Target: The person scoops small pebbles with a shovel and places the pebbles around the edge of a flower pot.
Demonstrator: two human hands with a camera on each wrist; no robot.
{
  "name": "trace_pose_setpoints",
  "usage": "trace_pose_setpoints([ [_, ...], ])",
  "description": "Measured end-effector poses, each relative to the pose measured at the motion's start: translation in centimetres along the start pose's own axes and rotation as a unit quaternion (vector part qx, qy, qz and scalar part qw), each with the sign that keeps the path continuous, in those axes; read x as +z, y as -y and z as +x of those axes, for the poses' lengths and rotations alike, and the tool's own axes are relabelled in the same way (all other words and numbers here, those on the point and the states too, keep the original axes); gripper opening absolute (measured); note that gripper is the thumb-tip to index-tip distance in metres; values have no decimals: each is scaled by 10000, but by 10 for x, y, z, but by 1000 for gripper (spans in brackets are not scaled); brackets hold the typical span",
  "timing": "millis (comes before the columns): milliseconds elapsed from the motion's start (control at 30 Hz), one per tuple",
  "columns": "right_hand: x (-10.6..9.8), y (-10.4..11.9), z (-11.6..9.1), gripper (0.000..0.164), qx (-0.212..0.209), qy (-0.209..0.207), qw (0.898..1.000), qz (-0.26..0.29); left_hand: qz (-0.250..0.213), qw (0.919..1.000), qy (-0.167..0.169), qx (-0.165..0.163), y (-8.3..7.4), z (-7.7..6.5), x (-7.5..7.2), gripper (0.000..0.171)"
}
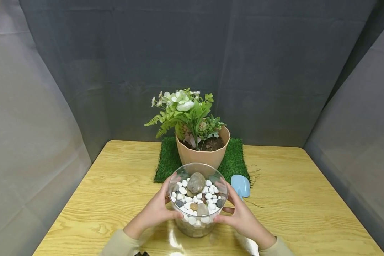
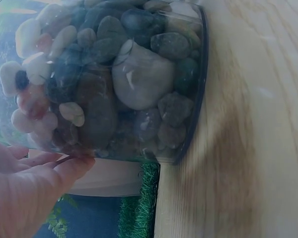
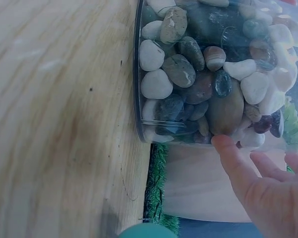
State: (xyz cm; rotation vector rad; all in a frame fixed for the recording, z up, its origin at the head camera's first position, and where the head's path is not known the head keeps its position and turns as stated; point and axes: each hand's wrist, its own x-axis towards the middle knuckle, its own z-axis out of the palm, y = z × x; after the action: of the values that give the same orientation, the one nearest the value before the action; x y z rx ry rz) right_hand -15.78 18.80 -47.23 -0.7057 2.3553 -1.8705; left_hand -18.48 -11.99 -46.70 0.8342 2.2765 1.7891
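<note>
A clear glass bowl point(image 1: 194, 233) stands on the table, filled with white, grey and brown pebbles point(image 1: 208, 196). One large grey stone point(image 1: 196, 182) lies on top of them. My left hand point(image 1: 156, 209) holds the bowl's left side, thumb at the front near the rim and fingers round toward the back. On the opposite side my right hand point(image 1: 243, 218) grips it the same way. In the wrist views, fingers of the left hand point(image 2: 44, 183) and right hand point(image 3: 263, 183) reach along the glass wall. Bigger stones show through the lower wall.
Behind the bowl, a peach flowerpot point(image 1: 200, 157) with soil, white flowers point(image 1: 182, 101) and green leaves stands on a green turf mat point(image 1: 169, 156). A light blue toy shovel point(image 1: 240, 185) lies to the right, beside loose dark strands. Grey cloth point(image 1: 166, 53) surrounds the wooden table point(image 1: 307, 213).
</note>
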Motion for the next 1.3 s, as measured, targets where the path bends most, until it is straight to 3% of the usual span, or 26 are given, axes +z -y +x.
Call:
trace_pose_setpoints([
  [467,-1,0,-2,112,12,-42,10000,57,-80,9998,-95,126,4,-1,5,124],
  [967,-1,-3,-3,111,19,21,9998,196,-90,9999,-78,44,7,-4,7,124],
  [1133,-4,-2,-4,109,-59,142,9999,-2,-109,9999,-40,5,3,-5,7,123],
  [1300,-14,6,-8,96,-90,322,9984,-456,-9,9999,-48,-146,-3,-6,6,123],
])
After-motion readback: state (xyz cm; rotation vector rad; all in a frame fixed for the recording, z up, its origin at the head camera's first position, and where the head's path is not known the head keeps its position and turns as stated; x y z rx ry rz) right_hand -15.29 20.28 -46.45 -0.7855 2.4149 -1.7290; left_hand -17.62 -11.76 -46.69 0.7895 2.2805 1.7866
